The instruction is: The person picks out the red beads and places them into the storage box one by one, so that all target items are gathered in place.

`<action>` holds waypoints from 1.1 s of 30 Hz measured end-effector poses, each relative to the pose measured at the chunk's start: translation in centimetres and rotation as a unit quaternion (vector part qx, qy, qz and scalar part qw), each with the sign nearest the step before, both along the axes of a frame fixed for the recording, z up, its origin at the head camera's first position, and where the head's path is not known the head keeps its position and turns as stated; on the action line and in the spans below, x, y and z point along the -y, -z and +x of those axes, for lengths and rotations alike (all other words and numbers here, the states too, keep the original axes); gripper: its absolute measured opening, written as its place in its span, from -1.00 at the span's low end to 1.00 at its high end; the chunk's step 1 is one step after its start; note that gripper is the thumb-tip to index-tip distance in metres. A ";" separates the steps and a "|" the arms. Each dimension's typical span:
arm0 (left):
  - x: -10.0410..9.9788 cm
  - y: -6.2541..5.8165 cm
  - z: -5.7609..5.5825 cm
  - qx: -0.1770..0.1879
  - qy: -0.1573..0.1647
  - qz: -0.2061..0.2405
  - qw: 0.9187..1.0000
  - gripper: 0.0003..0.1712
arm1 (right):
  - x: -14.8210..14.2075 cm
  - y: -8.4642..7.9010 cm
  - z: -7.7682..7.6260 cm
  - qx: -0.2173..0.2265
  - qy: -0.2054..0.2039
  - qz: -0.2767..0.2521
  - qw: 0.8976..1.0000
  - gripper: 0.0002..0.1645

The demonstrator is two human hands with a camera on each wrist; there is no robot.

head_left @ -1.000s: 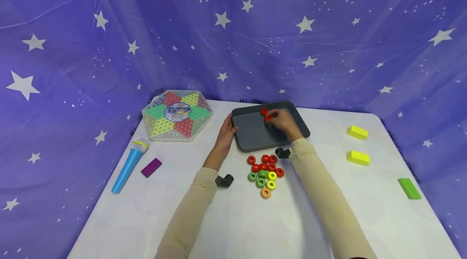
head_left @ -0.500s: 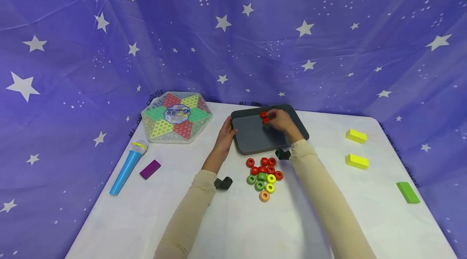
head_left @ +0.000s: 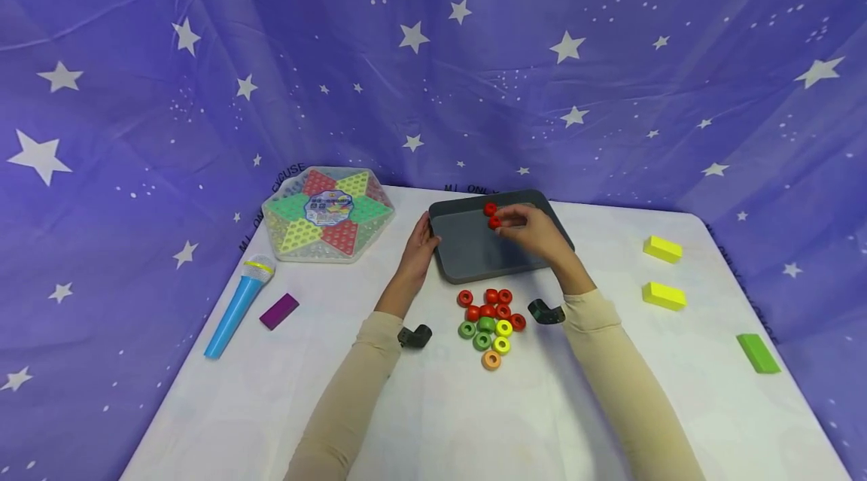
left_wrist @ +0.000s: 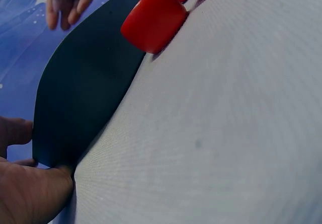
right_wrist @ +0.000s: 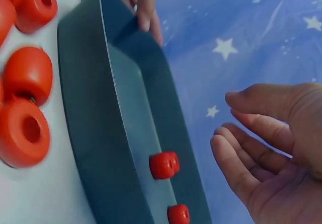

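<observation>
A dark grey tray [head_left: 467, 248] lies at the back middle of the table. My left hand [head_left: 416, 251] holds its left end, fingers along the outside and thumb at the rim. Two red beads [head_left: 494, 223] are inside the tray near its far wall; in the right wrist view those red beads [right_wrist: 163, 165] lie apart from my fingers. My right hand [head_left: 531, 231] hovers above the tray, thumb and fingers spread with nothing between them. In front of the tray lies a cluster of several red beads [head_left: 488, 311], with green beads [head_left: 467, 329], yellow beads [head_left: 502, 345] and one orange bead [head_left: 491, 360].
At the left are a hexagonal Chinese checkers box [head_left: 328, 215], a blue toy microphone [head_left: 239, 306] and a purple block [head_left: 279, 312]. Two yellow blocks [head_left: 664, 296] and a green block [head_left: 759, 353] lie at the right. A starry purple curtain [head_left: 474, 89] hangs behind the table.
My right hand has let go of a red bead inside the tray and drawn back slightly to the right and toward me, its fingers spreading. My left hand has stayed at the tray.
</observation>
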State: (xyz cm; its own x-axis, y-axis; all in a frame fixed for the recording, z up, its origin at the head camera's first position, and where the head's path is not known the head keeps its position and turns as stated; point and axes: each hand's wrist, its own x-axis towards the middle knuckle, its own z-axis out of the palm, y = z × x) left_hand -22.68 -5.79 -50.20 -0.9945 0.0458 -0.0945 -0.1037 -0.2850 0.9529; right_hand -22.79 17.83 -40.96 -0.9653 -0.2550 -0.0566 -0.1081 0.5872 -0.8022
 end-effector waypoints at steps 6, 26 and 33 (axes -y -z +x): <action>0.0 0.2 0.0 0.000 0.003 0.003 1.000 -0.23 | -0.9 0.2 2.9 0.013 -0.031 -0.046 0.998 -0.63; -0.2 0.0 -0.3 0.004 0.003 0.008 1.000 -0.22 | -4.1 6.1 7.6 0.069 -0.135 -0.108 0.983 -0.54; 0.0 0.0 0.0 0.008 0.003 0.019 1.000 -0.22 | -4.1 6.7 7.8 0.064 -0.160 -0.077 0.982 -0.51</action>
